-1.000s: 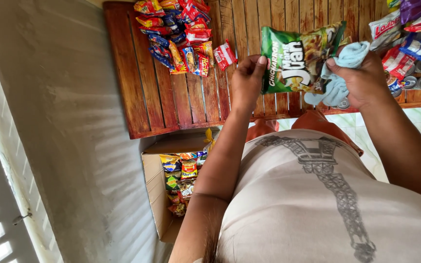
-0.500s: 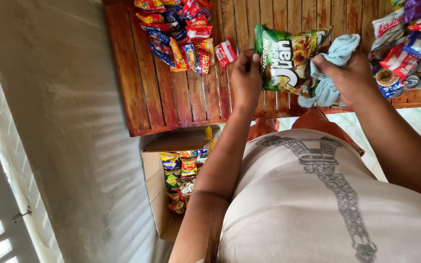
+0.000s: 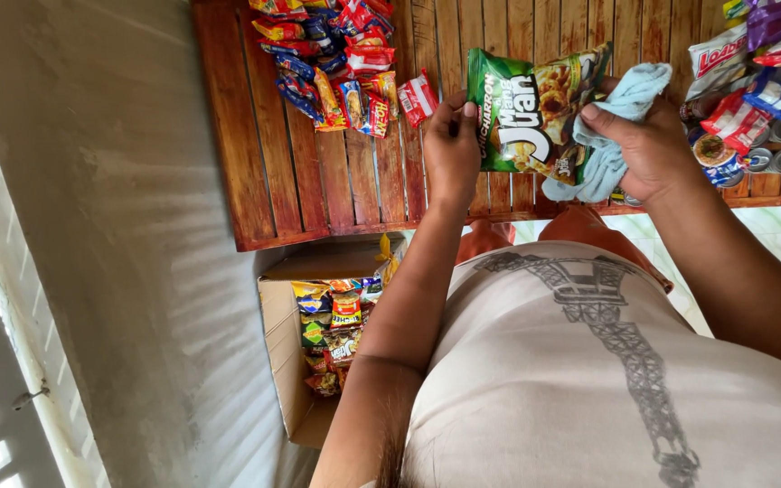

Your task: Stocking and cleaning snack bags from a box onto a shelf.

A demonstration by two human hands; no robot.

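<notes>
While the left hand [image 3: 452,145] pinches the left edge of the green bag [image 3: 528,110] between thumb and fingers, the right hand [image 3: 648,145] grips the bag's right edge together with a pale blue cloth [image 3: 621,122], fingers closed around both. The bag is held upright in the upper centre of the frame, above the slatted wooden table [image 3: 282,172], clear of its surface.

A spread of small red, blue and yellow packets [image 3: 336,63] lies on the table at upper left of the bag, well apart from it. At the upper right, a heap of larger packets [image 3: 752,54] and several tins [image 3: 770,155] sit just beside the right hand; the cloth and hand hide part of that heap.

Below the table edge, at lower centre-left, an open cardboard box [image 3: 279,361] holds more packets. The person's forearm and shirt fill the lower right and cover the floor there.
</notes>
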